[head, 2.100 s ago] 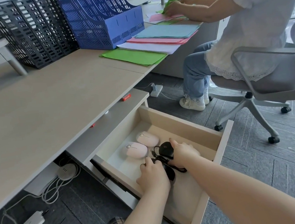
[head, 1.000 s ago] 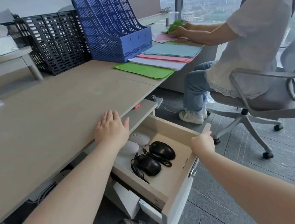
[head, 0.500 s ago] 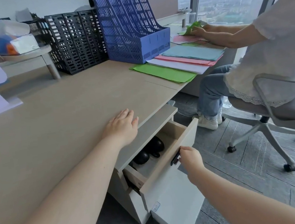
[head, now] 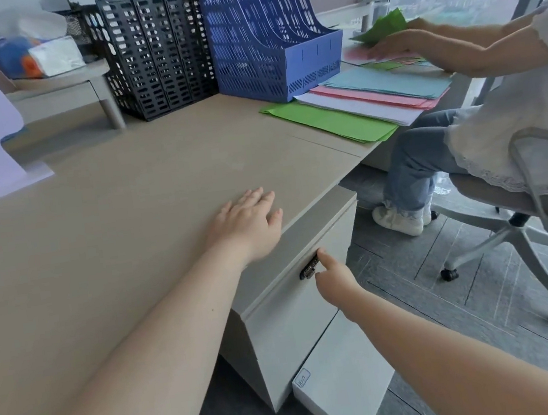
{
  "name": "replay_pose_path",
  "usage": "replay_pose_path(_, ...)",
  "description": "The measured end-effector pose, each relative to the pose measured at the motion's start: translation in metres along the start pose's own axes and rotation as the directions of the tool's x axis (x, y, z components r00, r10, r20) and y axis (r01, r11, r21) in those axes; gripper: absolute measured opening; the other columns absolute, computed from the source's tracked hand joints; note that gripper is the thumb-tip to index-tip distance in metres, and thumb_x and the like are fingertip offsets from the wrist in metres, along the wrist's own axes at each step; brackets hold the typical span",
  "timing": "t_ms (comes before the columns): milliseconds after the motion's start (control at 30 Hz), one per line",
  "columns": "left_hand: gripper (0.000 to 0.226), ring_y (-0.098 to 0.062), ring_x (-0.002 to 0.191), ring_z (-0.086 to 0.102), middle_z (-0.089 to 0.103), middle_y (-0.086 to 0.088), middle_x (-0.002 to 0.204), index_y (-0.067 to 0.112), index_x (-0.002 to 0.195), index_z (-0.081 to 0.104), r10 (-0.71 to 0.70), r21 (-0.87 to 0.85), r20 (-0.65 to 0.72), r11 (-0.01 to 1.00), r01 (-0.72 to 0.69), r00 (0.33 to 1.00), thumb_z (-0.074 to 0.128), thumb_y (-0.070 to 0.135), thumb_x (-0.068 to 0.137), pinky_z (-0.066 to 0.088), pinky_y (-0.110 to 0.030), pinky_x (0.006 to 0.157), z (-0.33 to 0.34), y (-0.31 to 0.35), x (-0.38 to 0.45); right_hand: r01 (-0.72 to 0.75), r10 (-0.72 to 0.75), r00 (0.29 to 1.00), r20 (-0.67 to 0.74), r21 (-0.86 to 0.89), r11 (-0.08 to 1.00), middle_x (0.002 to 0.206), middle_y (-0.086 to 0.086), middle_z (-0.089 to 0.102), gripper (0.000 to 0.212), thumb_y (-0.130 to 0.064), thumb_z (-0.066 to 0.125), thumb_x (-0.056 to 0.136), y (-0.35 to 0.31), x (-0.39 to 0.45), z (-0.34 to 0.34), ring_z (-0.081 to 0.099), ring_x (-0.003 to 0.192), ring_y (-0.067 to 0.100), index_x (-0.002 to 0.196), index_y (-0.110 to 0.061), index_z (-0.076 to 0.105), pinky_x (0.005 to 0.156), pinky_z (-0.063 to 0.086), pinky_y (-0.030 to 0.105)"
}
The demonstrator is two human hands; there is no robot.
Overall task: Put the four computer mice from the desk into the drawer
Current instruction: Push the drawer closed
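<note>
Since the earlier frame the drawer (head: 297, 294) has been pushed fully shut, so its pale grey front is now seen flush with the cabinet below the desk (head: 127, 208), and the four mice are hidden inside it. The right hand (head: 335, 282) is held at the small dark metal handle (head: 309, 269), with one finger stretched to touch it and nothing gripped. The left hand (head: 247, 224) is laid flat and open on the desk edge, just above the drawer, fingers spread.
</note>
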State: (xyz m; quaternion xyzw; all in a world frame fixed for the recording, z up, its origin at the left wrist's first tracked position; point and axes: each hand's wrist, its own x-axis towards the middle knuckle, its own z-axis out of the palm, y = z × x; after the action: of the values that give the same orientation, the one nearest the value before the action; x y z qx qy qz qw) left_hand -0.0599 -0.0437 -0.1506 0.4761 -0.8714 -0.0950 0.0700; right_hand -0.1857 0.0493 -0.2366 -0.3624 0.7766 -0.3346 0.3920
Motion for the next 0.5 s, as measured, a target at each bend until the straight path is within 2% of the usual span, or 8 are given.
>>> replay_pose_path(67,0.052,-0.009,0.146,0.007,0.013,0.007,0.160,0.028,0.147,0.022,0.002,-0.001,-0.004,1.000,-0.002,1.000,0.023,0.042,0.097,0.005,-0.037,0.120,-0.0001,0.0002,0.0007,0.022,-0.024,0.999,-0.022,-0.052,0.998,0.139,0.019,0.048,0.051,-0.002,0.035,0.095,-0.0018,0.0017,0.0030,0.041,0.096,0.017,0.144,-0.014,0.032,0.079,0.038,0.026)
replay_pose_path(133,0.052,-0.009,0.146,0.008,0.014,0.008,0.159,0.028,0.146,0.023,-0.001,-0.005,-0.007,1.000,0.001,1.000,0.024,0.042,0.097,0.005,-0.037,0.120,0.0000,0.0005,0.0017,0.001,-0.001,1.000,-0.013,-0.026,1.000,0.143,0.013,0.044,0.051,-0.006,0.032,0.098,-0.0012,0.0028,0.0046,0.047,0.103,0.020,0.147,-0.016,0.027,0.083,0.035,0.025)
replay_pose_path(200,0.051,-0.009,0.146,0.008,0.014,0.008,0.159,0.029,0.146,0.023,-0.004,-0.006,-0.013,1.000,0.004,1.000,0.024,0.042,0.096,0.006,-0.037,0.120,-0.0003,0.0007,0.0026,-0.009,0.009,1.000,0.016,-0.034,0.999,0.152,0.004,0.033,0.055,-0.008,0.027,0.099,-0.0020,0.0024,0.0043,0.047,0.115,0.020,0.151,-0.021,0.018,0.091,0.037,0.026)
replay_pose_path(267,0.051,-0.008,0.146,0.008,0.014,0.009,0.159,0.030,0.146,0.023,-0.006,-0.003,-0.009,1.000,0.006,1.000,0.023,0.043,0.096,0.005,-0.037,0.120,-0.0007,0.0011,0.0030,-0.006,0.009,1.000,0.028,-0.099,0.995,0.157,0.003,0.025,0.059,-0.004,0.028,0.097,-0.0051,0.0027,0.0017,0.043,0.131,0.025,0.152,-0.021,0.014,0.104,0.037,0.030)
replay_pose_path(333,0.052,-0.008,0.146,0.007,0.014,0.009,0.159,0.030,0.146,0.023,-0.008,-0.001,-0.006,1.000,0.008,1.000,0.023,0.043,0.096,0.005,-0.036,0.120,-0.0014,0.0012,0.0033,-0.006,0.009,1.000,0.025,-0.128,0.992,0.154,0.005,0.030,0.057,-0.004,0.029,0.097,-0.0077,0.0031,0.0006,0.045,0.127,0.026,0.151,-0.016,0.016,0.099,0.037,0.029)
replay_pose_path(400,0.052,-0.008,0.146,0.007,0.013,0.009,0.159,0.030,0.146,0.022,-0.010,0.002,-0.003,1.000,0.010,1.000,0.023,0.043,0.096,0.006,-0.036,0.120,-0.0014,0.0014,0.0029,0.006,-0.002,1.000,0.029,-0.141,0.990,0.151,0.008,0.033,0.054,-0.003,0.029,0.097,-0.0083,0.0035,0.0008,0.045,0.109,0.020,0.149,-0.012,0.020,0.091,0.035,0.026)
replay_pose_path(433,0.052,-0.008,0.146,0.007,0.013,0.009,0.159,0.030,0.146,0.022,-0.008,0.005,-0.002,1.000,0.008,1.000,0.023,0.043,0.096,0.006,-0.036,0.120,-0.0011,0.0015,0.0027,0.009,-0.003,0.999,0.035,-0.156,0.988,0.153,0.008,0.031,0.055,-0.003,0.029,0.096,-0.0088,0.0031,0.0005,0.041,0.107,0.017,0.150,-0.012,0.019,0.093,0.036,0.027)
replay_pose_path(500,0.051,-0.007,0.146,0.007,0.014,0.009,0.159,0.030,0.146,0.022,-0.008,0.001,-0.004,1.000,0.008,1.000,0.023,0.043,0.096,0.006,-0.036,0.120,-0.0010,0.0015,0.0023,0.017,-0.010,0.999,0.039,-0.187,0.982,0.152,0.012,0.033,0.056,-0.002,0.031,0.096,-0.0080,0.0040,-0.0001,0.046,0.119,0.022,0.150,-0.010,0.018,0.100,0.037,0.029)
